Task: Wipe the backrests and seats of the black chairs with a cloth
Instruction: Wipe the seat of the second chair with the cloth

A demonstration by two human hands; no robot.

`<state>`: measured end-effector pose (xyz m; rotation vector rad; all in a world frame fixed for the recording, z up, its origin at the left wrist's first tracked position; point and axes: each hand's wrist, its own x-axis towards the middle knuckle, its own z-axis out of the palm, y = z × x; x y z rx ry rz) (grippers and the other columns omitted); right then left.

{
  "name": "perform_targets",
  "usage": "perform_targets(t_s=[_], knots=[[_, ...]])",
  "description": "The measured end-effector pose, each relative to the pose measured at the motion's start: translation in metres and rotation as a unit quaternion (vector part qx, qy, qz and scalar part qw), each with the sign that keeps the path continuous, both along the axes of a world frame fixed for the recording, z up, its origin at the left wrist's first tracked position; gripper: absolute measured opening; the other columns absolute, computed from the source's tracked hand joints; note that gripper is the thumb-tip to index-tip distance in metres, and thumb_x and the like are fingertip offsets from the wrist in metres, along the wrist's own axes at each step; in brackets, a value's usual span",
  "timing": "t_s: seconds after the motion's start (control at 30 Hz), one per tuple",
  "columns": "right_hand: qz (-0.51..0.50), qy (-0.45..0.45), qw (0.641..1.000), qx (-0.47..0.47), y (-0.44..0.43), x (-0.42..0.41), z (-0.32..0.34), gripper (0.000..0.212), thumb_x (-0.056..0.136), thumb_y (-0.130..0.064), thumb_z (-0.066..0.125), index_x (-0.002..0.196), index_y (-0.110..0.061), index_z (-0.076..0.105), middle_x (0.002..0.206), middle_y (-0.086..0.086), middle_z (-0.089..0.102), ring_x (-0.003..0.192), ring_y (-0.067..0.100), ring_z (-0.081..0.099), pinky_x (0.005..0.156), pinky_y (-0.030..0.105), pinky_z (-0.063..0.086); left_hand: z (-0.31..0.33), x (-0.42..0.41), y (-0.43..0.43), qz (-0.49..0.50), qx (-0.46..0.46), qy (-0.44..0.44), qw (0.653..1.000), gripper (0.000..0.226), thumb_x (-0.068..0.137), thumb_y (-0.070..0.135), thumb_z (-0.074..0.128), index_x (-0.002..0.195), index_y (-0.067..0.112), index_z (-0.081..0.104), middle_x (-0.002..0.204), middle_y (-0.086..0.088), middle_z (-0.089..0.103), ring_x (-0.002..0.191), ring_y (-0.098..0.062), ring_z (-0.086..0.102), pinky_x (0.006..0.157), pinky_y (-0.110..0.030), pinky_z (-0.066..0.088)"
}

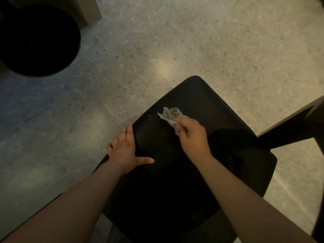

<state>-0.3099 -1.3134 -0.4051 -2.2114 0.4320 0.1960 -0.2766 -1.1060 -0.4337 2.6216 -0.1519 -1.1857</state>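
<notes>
At far left, a round black object (38, 41) fills the upper corner, too dark to tell what it is. A tan block (91, 13) stands behind it, against the top edge.

The floor (157, 41) is pale speckled terrazzo with thin joint lines crossing it. It looks bluish and dim on the left and warmer toward the right. A soft patch of glare (162, 67) lies just beyond the chair's far corner, and a fainter one lies near the left hand.

The left hand (125, 148) grips the chair (175, 190) at its left edge. Its fingers are curled over the rim, and the thumb lies flat on top, pointing right.

The chair's broad black panel sits in the lower middle, turned cornerwise to the view, with a shallow raised line running inside its edge. Faint specks show on the panel near the thumb. It is too dark to tell seat from backrest.

The cloth (171, 115) is pale grey and crumpled. It lies on the panel's far half, touching the surface. The right hand (192, 135) pinches its near end with curled fingers, and the loose part sticks out ahead of the knuckles.

At right, a dark bar (289, 130) slants up from the chair's right side toward the edge of the view. Another dark shape sits in the lower right corner, blurred.
</notes>
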Motion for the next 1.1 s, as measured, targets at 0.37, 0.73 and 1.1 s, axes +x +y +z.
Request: perform_targets(t_s=[0.37, 0.73, 1.1], knots=[[-0.176, 0.015, 0.981, -0.073, -0.075, -0.02, 0.007, 0.031, 0.098, -0.012, 0.05, 0.127, -0.017, 0.061, 0.121, -0.001, 0.063, 0.106, 0.006, 0.054, 0.092, 0.023, 0.044, 0.021, -0.024, -0.009, -0.062, -0.007, -0.047, 0.997, 0.135, 0.068, 0.071, 0.069, 0.149, 0.022, -0.027, 0.156, -0.004, -0.034, 0.144, -0.032, -0.027, 0.118, -0.059, -0.003], [-0.085, -0.025, 0.996, -0.022, -0.044, -0.05, 0.005, 0.031, 0.094, -0.011, 0.057, 0.123, -0.022, 0.064, 0.119, -0.002, 0.064, 0.109, 0.006, 0.058, 0.097, 0.025, 0.048, 0.016, -0.038, -0.02, -0.11, 0.032, -0.004, 0.993, 0.145, 0.064, 0.07, 0.073, 0.144, 0.019, -0.037, 0.145, -0.006, -0.05, 0.136, -0.034, -0.041, 0.115, -0.062, -0.011], [-0.108, -0.03, 0.993, -0.031, -0.031, -0.06, -0.007, 0.03, 0.092, -0.004, 0.057, 0.116, -0.017, 0.068, 0.114, -0.007, 0.061, 0.108, 0.009, 0.056, 0.101, 0.027, 0.043, 0.013, -0.038, -0.021, -0.108, 0.042, -0.003, 0.993, 0.148, 0.062, 0.072, 0.073, 0.141, 0.02, -0.04, 0.144, -0.005, -0.052, 0.135, -0.034, -0.042, 0.113, -0.061, -0.013]])
